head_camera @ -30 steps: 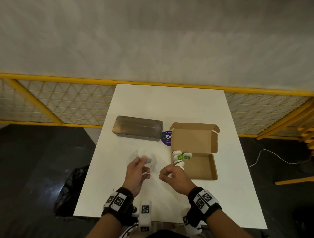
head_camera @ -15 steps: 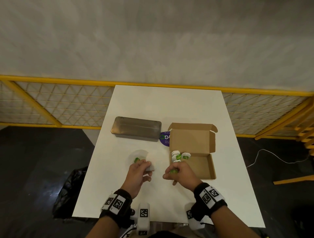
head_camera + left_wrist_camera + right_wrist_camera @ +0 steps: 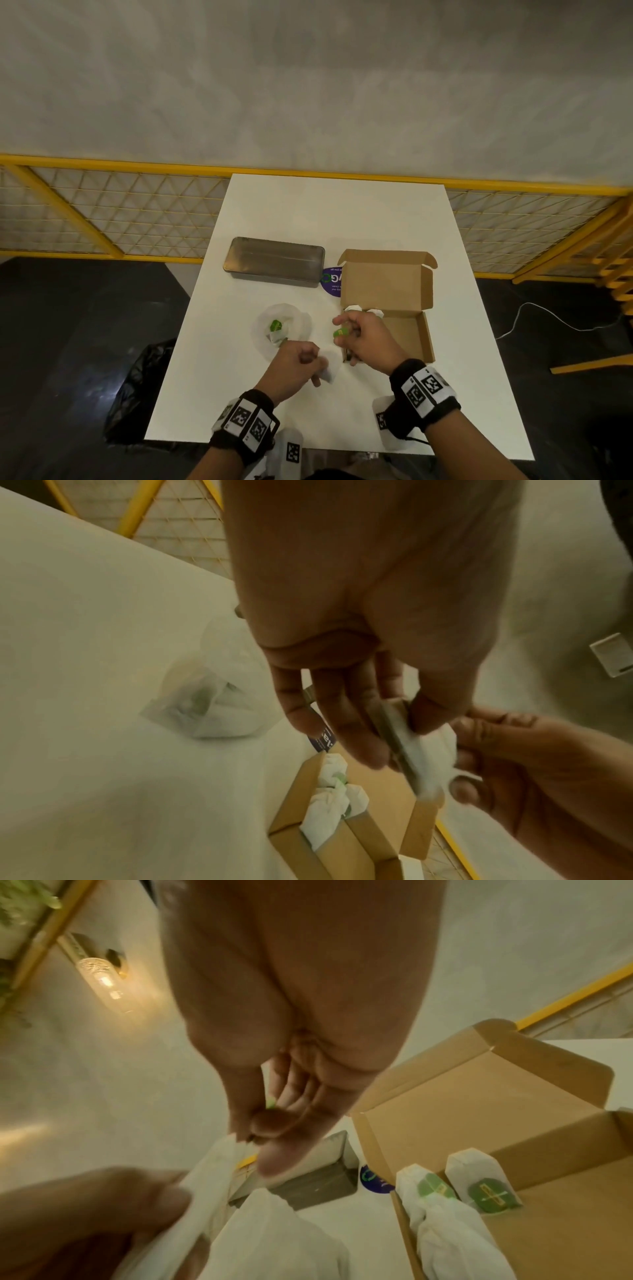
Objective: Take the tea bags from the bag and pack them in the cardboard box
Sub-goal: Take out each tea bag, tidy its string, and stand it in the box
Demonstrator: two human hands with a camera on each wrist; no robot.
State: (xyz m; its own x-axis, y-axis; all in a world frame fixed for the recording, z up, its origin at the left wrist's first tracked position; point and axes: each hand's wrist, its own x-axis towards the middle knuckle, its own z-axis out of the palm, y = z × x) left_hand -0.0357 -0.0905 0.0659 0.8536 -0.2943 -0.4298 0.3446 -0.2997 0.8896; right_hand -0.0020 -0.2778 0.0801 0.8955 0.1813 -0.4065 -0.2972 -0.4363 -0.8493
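Note:
My left hand [image 3: 310,359] pinches a white tea bag [image 3: 327,371] just above the table, between the plastic bag and the box. In the left wrist view that tea bag [image 3: 416,739] sits between the thumb and the fingers. My right hand [image 3: 342,330] pinches the same tea bag's green tag [image 3: 341,331], left of the open cardboard box [image 3: 407,329]. Several tea bags [image 3: 479,1183] lie at the box's far-left corner. The clear plastic bag [image 3: 282,325] lies on the table and holds a tea bag with a green tag [image 3: 275,324].
A grey metal tin [image 3: 274,262] lies behind the plastic bag, and a purple sticker [image 3: 331,279] sits between it and the box. The box lid [image 3: 387,281] stands upright at the back. A yellow mesh railing [image 3: 102,219] runs behind the white table [image 3: 335,212].
My left hand has drawn back from the plastic bag toward me with a tea bag. My right hand has taken the green tag and lifted slightly beside the box.

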